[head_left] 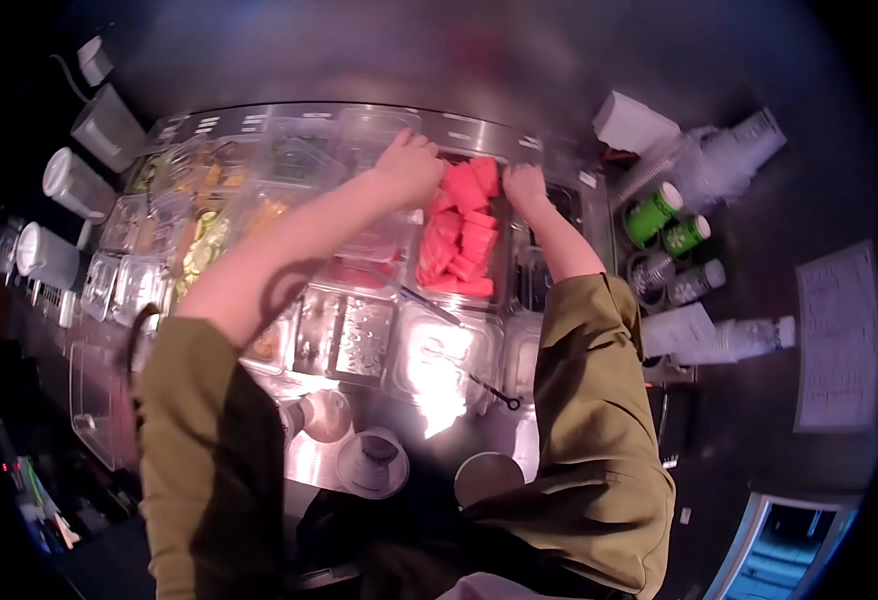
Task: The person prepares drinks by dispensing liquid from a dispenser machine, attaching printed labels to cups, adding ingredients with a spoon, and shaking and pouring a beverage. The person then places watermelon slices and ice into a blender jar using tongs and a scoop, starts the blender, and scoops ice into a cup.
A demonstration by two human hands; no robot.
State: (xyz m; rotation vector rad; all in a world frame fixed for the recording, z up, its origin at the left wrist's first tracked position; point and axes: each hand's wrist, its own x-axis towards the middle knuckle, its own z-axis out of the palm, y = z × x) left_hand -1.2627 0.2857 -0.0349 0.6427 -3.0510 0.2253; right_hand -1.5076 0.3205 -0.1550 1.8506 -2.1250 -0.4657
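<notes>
Chunks of red watermelon fill a long clear container set in the prep counter. My left hand is at the container's far left corner, its fingers curled against the rim. On the opposite side, my right hand closes around the far right edge, fingers bent inward. Both forearms reach forward, one on each side of the fruit. Nearer to me, a clear lidded container reflects bright light, with a dark-handled utensil lying across it.
Sliced cucumber and other produce stand in clear bins at left. Green cups and stacked plastic cups are at right. White tubs line the left side; a round cup stands near me.
</notes>
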